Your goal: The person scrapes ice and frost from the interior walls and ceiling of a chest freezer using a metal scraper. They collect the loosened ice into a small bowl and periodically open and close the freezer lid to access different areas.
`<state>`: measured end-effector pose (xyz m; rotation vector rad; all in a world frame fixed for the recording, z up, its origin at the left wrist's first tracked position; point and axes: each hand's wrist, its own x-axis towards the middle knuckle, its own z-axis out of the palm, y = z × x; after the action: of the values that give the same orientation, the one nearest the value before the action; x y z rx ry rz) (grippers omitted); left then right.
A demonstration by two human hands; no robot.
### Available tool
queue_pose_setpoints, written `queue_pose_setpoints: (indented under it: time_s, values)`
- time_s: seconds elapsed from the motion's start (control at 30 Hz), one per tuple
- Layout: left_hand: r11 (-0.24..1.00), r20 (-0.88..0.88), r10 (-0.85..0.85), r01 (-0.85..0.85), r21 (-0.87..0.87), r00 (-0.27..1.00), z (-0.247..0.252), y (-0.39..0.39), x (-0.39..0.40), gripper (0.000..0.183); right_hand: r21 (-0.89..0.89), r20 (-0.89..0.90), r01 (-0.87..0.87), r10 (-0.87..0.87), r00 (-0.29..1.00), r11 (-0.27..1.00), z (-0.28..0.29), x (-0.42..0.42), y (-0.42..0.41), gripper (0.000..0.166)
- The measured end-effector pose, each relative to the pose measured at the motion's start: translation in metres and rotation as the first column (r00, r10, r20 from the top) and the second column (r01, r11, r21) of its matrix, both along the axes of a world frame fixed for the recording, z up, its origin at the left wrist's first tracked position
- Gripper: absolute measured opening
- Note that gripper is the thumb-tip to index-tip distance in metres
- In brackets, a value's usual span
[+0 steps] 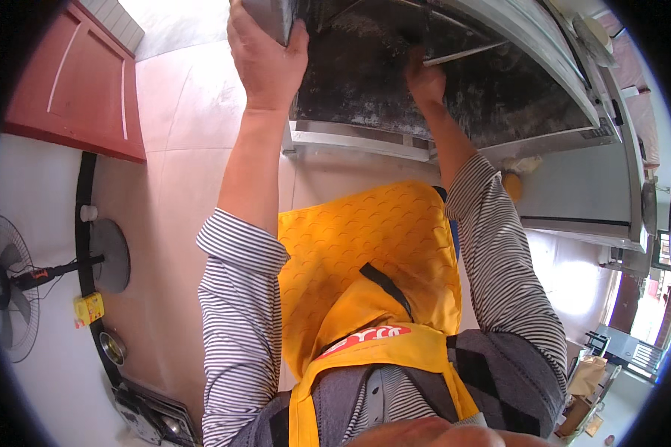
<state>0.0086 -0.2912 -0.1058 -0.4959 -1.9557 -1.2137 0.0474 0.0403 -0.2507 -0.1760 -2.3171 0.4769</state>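
At the top of the view my left hand (pixel 268 67) grips the corner of a grey metal piece (pixel 273 19), with the thumb on its right side. Right beside it is a large blackened, scuffed metal surface (pixel 363 84), edged by pale metal and standing on a white frame (pixel 358 141). My right hand (pixel 426 84) reaches over this dark surface. Its fingers are blurred and partly lost in the dark. A thin pale rod (pixel 465 54) ends at that hand; whether the fingers hold it cannot be told.
A yellow apron (pixel 369 234) hangs before me. To the left are a red cabinet (pixel 84 84), a standing fan (pixel 11 279), a yellow package (pixel 89 310) and a metal bowl (pixel 113 347). On the right stands a pale appliance or cabinet (pixel 579 187).
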Motion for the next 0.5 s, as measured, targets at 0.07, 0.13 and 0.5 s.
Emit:
queue_pose_setpoints:
  time_s: [0.07,0.13,0.5]
  values:
    - [0.961,-0.091,-0.149,0.166,0.223,0.985,-0.007,0.001,-0.004,0.076,-0.013,-0.212,-0.075,0.071,0.975,0.997,-0.001,-0.022,0.014,0.042]
    - [0.878,-0.195,-0.235,0.294,0.378,0.952,-0.019,0.001,-0.013,0.077,0.092,-0.330,-0.046,0.074,0.941,0.995,0.002,-0.045,0.027,0.043]
    - [0.999,-0.279,0.008,-0.019,-0.035,0.960,-0.025,-0.002,-0.024,0.069,0.252,-0.251,0.124,-0.059,0.966,0.960,0.019,-0.072,0.069,0.041]
